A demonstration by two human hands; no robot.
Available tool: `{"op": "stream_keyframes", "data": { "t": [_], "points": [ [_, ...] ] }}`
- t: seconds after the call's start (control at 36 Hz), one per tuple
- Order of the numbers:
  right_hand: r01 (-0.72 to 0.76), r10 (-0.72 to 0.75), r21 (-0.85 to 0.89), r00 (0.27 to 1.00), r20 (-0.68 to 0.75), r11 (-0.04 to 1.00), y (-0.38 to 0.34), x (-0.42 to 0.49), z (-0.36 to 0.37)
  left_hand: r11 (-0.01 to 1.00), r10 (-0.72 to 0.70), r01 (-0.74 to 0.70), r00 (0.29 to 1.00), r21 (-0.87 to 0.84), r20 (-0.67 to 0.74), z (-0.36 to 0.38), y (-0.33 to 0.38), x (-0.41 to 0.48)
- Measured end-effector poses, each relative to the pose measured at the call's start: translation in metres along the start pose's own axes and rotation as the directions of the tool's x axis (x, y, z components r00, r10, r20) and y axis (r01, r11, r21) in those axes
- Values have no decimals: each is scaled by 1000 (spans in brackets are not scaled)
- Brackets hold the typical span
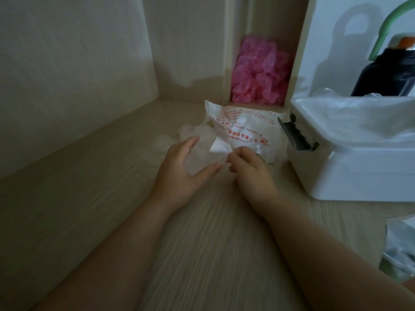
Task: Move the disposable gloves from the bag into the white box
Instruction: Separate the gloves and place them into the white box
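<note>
A crumpled white bag point(247, 129) with red print lies on the wooden tabletop, just left of the white box point(350, 176). Clear disposable gloves point(197, 140) spill from the bag's left side toward me. My left hand point(182, 169) rests on these clear gloves with fingers spread and nearly straight. My right hand point(249, 169) pinches a white corner of the bag or glove stack point(219, 148) between thumb and fingertips. The white box stands open at the right, with clear plastic gloves point(359, 117) lying inside it.
A narrow wooden compartment behind the bag holds a heap of pink gloves point(258, 72). A black bottle point(390, 70) with a green handle stands behind the box. Another clear plastic bag point(402, 248) lies at the right edge. Walls close in at left and rear.
</note>
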State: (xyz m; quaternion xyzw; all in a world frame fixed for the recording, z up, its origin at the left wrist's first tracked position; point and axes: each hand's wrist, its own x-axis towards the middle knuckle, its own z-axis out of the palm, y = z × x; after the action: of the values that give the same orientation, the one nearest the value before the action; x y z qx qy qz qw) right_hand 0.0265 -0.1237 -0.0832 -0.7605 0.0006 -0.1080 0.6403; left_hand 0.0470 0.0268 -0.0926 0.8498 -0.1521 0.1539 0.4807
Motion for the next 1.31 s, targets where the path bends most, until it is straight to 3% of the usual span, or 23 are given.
{"op": "stream_keyframes", "data": {
  "t": [0.06,0.11,0.17,0.31,0.39,0.44,0.56,0.64,0.72,0.81,0.86,0.92,1.06,1.14,1.31],
  "points": [
    [-145,150,298,989,5,944,-4,1,-4,999,11,-10,1000,33,-10,1,3,-1],
    [-235,245,602,967,67,764,-9,-1,-7,1000,14,-14,998,-6,-58,0,6,-2],
    [-288,275,709,952,137,644,-12,-2,-9,994,-37,28,995,-105,-88,-3,8,-1],
    [-393,238,666,919,315,634,-13,-7,-13,922,-163,145,986,-360,-21,-9,15,-3],
    [-413,262,602,908,326,683,-12,-9,-7,908,-116,163,983,-386,143,-11,20,-9],
    [-431,312,540,901,301,723,-10,-9,-3,910,-76,134,984,-392,161,-8,26,-13],
    [-390,345,539,920,187,747,-13,-10,1,877,-128,167,985,-450,117,-7,29,-14],
    [-262,279,605,958,68,752,-16,-12,0,901,-189,171,982,-399,-5,-10,25,-12],
    [-200,96,591,975,203,781,-17,-15,0,923,-181,132,978,-361,-106,-11,21,-10],
    [-175,33,477,956,291,862,-10,-20,9,872,-111,134,991,-471,76,-9,27,-12],
    [-108,-3,423,967,253,900,-5,-23,15,800,-88,197,973,-567,214,-7,26,-12],
    [-116,49,402,984,173,908,-5,-22,15,781,-109,243,960,-575,258,-6,26,-12],
    [-164,187,538,982,12,827,-9,-15,0,700,-277,319,946,-639,168,-15,22,-1],
    [-129,178,508,983,-49,852,-9,-13,-3,603,-360,366,918,-709,168,-22,14,5],
    [-167,174,494,984,32,853,-18,-22,2,539,-444,301,895,-786,39,-26,13,5]
  ]
}}
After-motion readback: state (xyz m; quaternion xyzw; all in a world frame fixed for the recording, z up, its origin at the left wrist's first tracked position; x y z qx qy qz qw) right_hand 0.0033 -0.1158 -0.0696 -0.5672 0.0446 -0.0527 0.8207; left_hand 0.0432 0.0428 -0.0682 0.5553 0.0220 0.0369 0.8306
